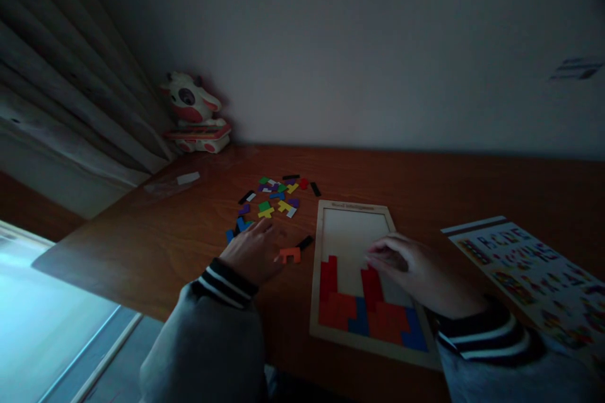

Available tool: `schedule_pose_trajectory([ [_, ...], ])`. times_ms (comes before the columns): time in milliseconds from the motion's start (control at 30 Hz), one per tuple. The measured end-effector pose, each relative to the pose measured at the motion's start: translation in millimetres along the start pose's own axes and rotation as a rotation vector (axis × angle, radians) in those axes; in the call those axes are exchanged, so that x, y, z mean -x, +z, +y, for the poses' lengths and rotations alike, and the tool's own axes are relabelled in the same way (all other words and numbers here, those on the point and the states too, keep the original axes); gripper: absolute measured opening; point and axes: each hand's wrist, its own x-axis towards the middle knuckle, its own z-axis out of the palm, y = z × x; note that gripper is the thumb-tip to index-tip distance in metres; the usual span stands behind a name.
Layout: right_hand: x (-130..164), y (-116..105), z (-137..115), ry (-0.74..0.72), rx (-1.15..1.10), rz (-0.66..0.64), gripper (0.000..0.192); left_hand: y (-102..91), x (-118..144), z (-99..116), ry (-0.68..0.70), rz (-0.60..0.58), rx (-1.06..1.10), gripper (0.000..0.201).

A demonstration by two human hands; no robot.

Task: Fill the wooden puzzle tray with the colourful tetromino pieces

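My right hand point(409, 264) is over the wooden puzzle tray point(316, 289), thumb and fingers closed in a pinch at the upper end of a red puzzle piece point(372, 288). That piece lies in the tray, its top partly behind the fingertips. Red, orange and blue pieces fill the tray's lower part, with another red piece point(328, 277) along the left side. Left of the tray, my left hand point(255, 250) hovers palm down with its fingers apart. An orange piece point(290, 255) lies by its fingertips, a black piece point(305, 242) just beyond. Blue pieces point(242, 224) are partly hidden behind the hand.
Loose colored pieces point(278, 189) are scattered on the wooden table point(189, 239) beyond my left hand. A printed pattern sheet point(524, 264) lies at the right. A cow toy point(196, 113) stands at the back left near a curtain point(70, 63), with a clear plastic bag point(163, 187) before it.
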Motion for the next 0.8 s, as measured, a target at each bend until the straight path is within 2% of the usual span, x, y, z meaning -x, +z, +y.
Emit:
schedule_pose_trajectory([
  [167,4.7,-9.8,-16.1,-0.014,0.133,0.053,0.024,5.2,19.1,-49.1,-0.135,-0.066,0.003,0.044],
  [300,-6.4,-3.1,-38.1,-0.093,0.187,0.011,0.021,10.2,20.8,-65.6,-0.168,-0.088,0.075,0.045],
  [400,-31.9,14.8,-57.0,-0.214,0.204,-0.037,0.017,8.8,19.3,-69.0,-0.216,-0.082,0.093,0.048],
  [533,-79.2,45.3,-85.2,-0.301,0.235,-0.090,0.028,7.5,20.8,-74.5,-0.285,-0.092,0.113,0.049],
  [800,-168.1,105.8,-118.1,-0.201,0.253,-0.021,0.030,13.7,28.3,-91.8,-0.280,-0.048,0.201,0.040],
])
